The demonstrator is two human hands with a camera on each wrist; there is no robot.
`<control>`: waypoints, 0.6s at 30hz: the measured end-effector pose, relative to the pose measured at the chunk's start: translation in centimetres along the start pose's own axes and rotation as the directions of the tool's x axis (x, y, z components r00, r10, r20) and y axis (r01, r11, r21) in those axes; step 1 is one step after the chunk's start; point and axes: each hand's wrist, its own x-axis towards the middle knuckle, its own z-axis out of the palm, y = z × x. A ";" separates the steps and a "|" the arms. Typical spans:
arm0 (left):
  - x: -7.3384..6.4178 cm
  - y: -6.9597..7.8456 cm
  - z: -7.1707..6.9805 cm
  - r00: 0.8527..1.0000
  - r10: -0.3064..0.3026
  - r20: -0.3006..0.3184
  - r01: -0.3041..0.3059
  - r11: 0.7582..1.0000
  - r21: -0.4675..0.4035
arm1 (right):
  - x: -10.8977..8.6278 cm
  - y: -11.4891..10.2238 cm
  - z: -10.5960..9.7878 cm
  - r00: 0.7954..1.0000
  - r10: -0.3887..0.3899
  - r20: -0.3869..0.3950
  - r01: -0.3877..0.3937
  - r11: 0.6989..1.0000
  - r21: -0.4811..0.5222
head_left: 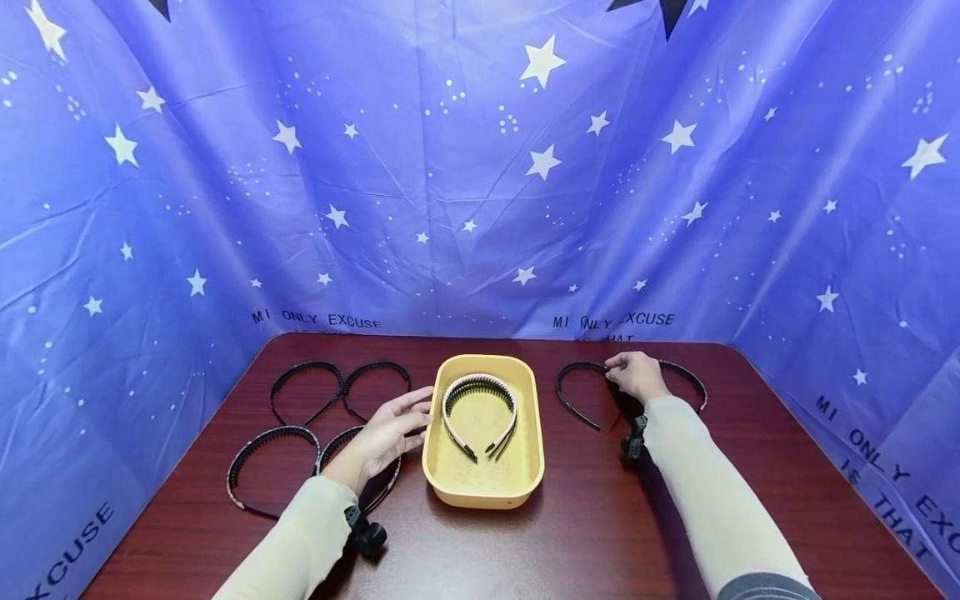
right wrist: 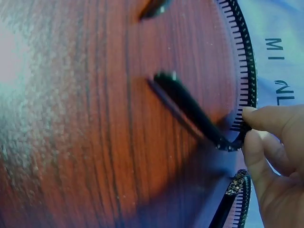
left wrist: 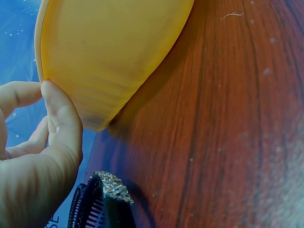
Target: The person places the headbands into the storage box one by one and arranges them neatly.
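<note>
A yellow plastic container [head_left: 483, 500] stands mid-table with headbands [head_left: 516, 417] inside, one pale-edged and toothed; their exact number is hard to tell. At its left side my left hand [head_left: 386, 436] pinches the rim between thumb and finger, which the left wrist view shows close up against the container wall [left wrist: 114, 42]. My right hand [head_left: 637, 375] grips a black toothed headband [head_left: 567, 377] near its curved top, thumb and finger meeting on the band [right wrist: 247, 61] in the right wrist view. Another black headband [head_left: 696, 385] lies right of that hand, partly hidden by it.
Several black headbands lie left of the container, among them one at the back [head_left: 306, 365] and a speckled one nearer the front [head_left: 234, 475], some partly behind my left hand. A blue star-printed cloth [head_left: 480, 183] hangs around the dark red wooden table [head_left: 585, 542].
</note>
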 end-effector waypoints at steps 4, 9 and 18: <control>0.0 0.1 0.0 1.000 0.004 0.009 -0.004 1.000 0.004 | -0.1 -0.2 -0.4 0.999 -0.036 0.008 0.037 0.995 -0.092; -0.1 0.2 0.0 1.000 0.004 0.011 -0.004 1.000 0.010 | -0.4 -0.7 -0.9 0.999 -0.042 0.020 0.044 0.995 -0.095; -0.1 0.2 0.0 1.000 0.001 0.016 -0.001 1.000 0.006 | -1.0 -0.8 -1.7 0.999 -0.006 0.036 0.007 0.999 -0.035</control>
